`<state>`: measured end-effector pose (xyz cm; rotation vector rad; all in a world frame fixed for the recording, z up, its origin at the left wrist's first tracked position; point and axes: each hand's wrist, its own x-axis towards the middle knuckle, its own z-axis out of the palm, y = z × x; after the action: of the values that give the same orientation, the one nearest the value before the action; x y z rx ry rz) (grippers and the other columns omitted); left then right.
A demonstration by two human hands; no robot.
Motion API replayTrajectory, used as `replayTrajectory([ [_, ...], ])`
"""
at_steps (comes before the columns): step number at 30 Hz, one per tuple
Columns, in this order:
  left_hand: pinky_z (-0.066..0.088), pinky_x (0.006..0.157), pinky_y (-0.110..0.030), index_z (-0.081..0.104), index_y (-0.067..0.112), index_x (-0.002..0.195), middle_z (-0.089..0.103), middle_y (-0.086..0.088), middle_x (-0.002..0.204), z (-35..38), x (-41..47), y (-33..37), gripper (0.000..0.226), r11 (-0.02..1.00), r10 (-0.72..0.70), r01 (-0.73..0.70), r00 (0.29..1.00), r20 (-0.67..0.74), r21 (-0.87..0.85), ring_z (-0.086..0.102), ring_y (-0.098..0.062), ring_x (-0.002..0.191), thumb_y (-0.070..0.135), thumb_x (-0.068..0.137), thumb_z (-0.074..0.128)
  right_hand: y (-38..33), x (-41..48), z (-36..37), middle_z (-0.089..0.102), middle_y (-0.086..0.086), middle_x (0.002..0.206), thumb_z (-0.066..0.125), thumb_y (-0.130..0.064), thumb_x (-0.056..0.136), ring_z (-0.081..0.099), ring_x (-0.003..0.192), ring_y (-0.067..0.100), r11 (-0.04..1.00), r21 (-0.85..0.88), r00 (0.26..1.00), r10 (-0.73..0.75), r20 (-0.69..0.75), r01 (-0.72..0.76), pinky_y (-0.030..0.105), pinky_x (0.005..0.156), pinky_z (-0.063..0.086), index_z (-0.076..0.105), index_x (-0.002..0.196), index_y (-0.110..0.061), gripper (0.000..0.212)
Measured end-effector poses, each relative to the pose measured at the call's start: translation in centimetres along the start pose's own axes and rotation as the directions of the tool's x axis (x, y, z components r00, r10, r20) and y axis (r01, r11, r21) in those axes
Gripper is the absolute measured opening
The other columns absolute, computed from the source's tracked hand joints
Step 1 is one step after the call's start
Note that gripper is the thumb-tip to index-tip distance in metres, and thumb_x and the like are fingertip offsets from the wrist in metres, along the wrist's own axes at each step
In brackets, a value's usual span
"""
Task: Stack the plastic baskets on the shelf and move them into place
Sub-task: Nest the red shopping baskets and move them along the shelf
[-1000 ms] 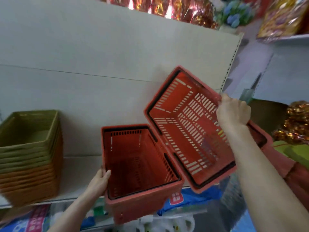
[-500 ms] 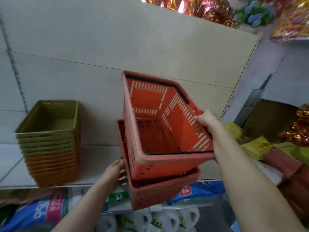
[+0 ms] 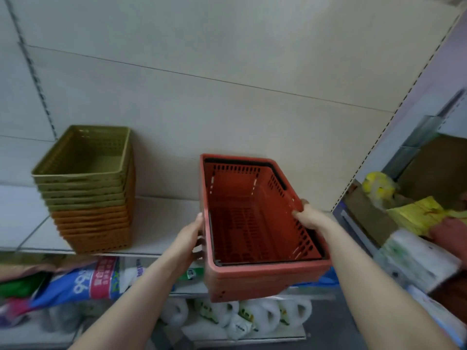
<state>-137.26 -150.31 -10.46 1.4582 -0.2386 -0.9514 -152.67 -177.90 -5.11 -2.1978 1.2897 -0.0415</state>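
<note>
Currently, the right hand (image 3: 309, 217) has its fingers curled over the right rim of the red baskets (image 3: 255, 223), thumb inside. The left hand (image 3: 189, 236) presses flat against the left wall, fingers together. The nested red baskets sit at lower centre of the frame, overhanging the front edge of the shelf (image 3: 164, 228). Judged light and stiff, with smooth walls; grip at the rims. The green-and-orange basket stack (image 3: 88, 190) stands at centre left.

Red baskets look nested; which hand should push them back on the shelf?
Probably right: the right hand grips the red baskets' rim, while the left hand only rests flat against the side.
</note>
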Motion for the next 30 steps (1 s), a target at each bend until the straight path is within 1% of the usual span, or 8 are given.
replayTrajectory([
  [4,0.05,0.088,-0.043,0.068,0.016,0.097,0.073,-0.01,0.097,0.3,0.7,0.8,0.04,0.996,0.009,-0.01,1.0,0.011,0.084,0.064,-0.031,0.101,0.043,0.1,0.038,1.1,0.6,-0.1,0.061,0.018,0.126,0.055,-0.018,0.097,0.063,0.111,0.035,0.987,0.159,1.0,-0.002,0.007,0.0,0.043,0.098,0.05,0.044,0.136,-0.006,0.042],
  [7,0.047,0.095,-0.044,0.066,0.021,0.104,0.07,-0.005,0.107,-0.1,1.9,1.6,0.041,0.997,0.007,-0.003,0.999,-0.044,0.082,0.06,-0.025,0.107,0.053,0.096,0.042,1.3,1.2,-0.6,0.062,0.014,0.121,0.059,-0.02,0.097,0.064,0.102,0.03,0.96,0.279,0.997,0.0,0.081,-0.023,0.04,0.092,0.052,0.049,0.133,-0.01,0.038],
  [9,0.05,0.081,-0.036,0.062,0.017,0.115,0.069,-0.004,0.108,0.1,2.8,2.2,0.05,0.995,0.037,-0.028,0.995,-0.092,0.096,0.062,-0.021,0.103,0.059,0.092,0.046,1.1,1.9,-0.5,0.065,0.014,0.115,0.062,-0.023,0.096,0.066,0.094,0.029,0.92,0.389,0.993,-0.004,0.122,-0.044,0.04,0.084,0.055,0.049,0.134,-0.008,0.043],
  [12,0.046,0.066,-0.029,0.063,0.012,0.111,0.068,-0.006,0.091,0.8,3.4,3.5,0.039,0.995,0.068,-0.059,0.989,-0.13,0.076,0.063,-0.018,0.079,0.045,0.097,0.049,1.1,3.3,-0.1,0.07,0.013,0.105,0.063,-0.026,0.095,0.069,0.085,0.028,0.822,0.558,0.975,-0.015,0.223,-0.115,0.039,0.072,0.06,0.054,0.128,-0.009,0.038],
  [18,0.051,0.065,-0.029,0.055,0.023,0.131,0.068,-0.003,0.093,-0.3,2.5,2.7,0.034,0.983,0.136,-0.131,0.99,-0.028,0.132,0.063,-0.017,0.075,0.022,0.098,0.046,2.9,4.2,1.3,0.07,0.021,0.099,0.052,-0.001,0.093,0.069,0.069,0.03,0.849,0.522,0.981,-0.028,0.194,-0.079,0.041,0.064,0.06,0.057,0.126,-0.008,0.034],
  [22,0.053,0.064,-0.029,0.053,0.039,0.132,0.071,0.004,0.107,-1.8,-1.4,-1.2,0.051,0.985,0.163,-0.163,0.987,0.005,0.05,0.067,-0.014,0.085,0.025,0.083,0.058,4.0,-0.3,2.8,0.073,0.012,0.083,0.056,-0.013,0.098,0.071,0.054,0.016,0.796,0.602,0.986,-0.037,0.164,-0.071,0.033,0.051,0.061,0.058,0.123,-0.009,0.025],
  [26,0.056,0.073,-0.018,0.053,0.034,0.131,0.075,0.016,0.1,-3.2,-5.7,-5.7,0.035,0.964,0.264,-0.263,0.961,-0.085,0.031,0.068,0.0,0.086,0.02,0.099,0.05,4.6,-7.3,7.0,0.072,0.014,0.112,0.055,-0.031,0.099,0.071,0.093,0.027,0.751,0.661,0.997,-0.047,0.057,-0.003,0.054,0.091,0.056,0.061,0.126,-0.024,0.028],
  [30,0.056,0.082,-0.018,0.049,0.025,0.141,0.068,0.004,0.119,-7.8,-11.0,-9.3,0.042,0.967,0.251,-0.256,0.954,-0.167,-0.013,0.066,-0.004,0.094,0.018,0.099,0.048,4.1,-14.4,11.3,0.075,-0.003,0.108,0.062,-0.047,0.083,0.07,0.102,0.022,0.754,0.654,0.999,-0.035,-0.039,0.052,0.052,0.098,0.052,0.069,0.098,-0.046,0.016],
])
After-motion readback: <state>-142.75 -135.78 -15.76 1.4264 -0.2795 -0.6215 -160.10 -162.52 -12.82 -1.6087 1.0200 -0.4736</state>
